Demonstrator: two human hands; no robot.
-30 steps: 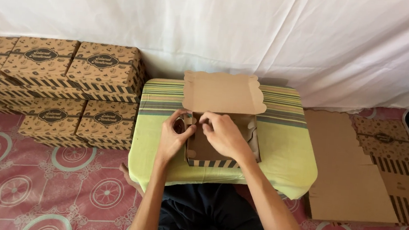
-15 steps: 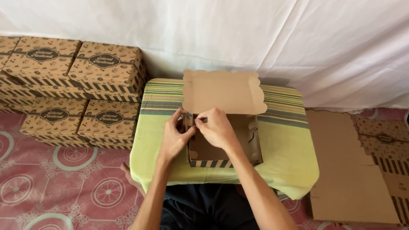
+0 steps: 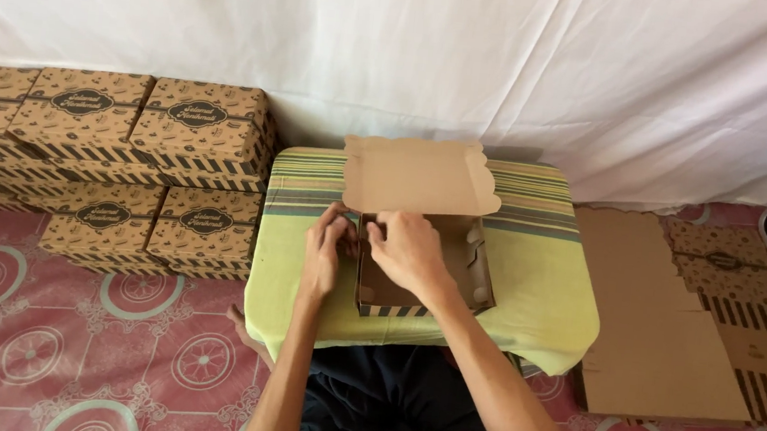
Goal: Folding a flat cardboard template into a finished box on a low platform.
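head view: we look down at a low surface [image 3: 545,287] under a green striped cloth.
box: our half-folded cardboard box [image 3: 438,277] sits at its middle, lid flap raised on the far side.
left hand [image 3: 323,257]: fingers pinch the box's left wall.
right hand [image 3: 408,251]: fingers curl over that same wall.
left: finished boxes [image 3: 126,163] stacked.
right: flat cardboard sheets [image 3: 662,336] on the floor.

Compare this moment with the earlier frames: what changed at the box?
Both hands shifted to the box's left wall: the right hand moved off the middle, uncovering the inside; the left hand stays outside that wall. Lid flap, stacked boxes and flat cardboard are unchanged.
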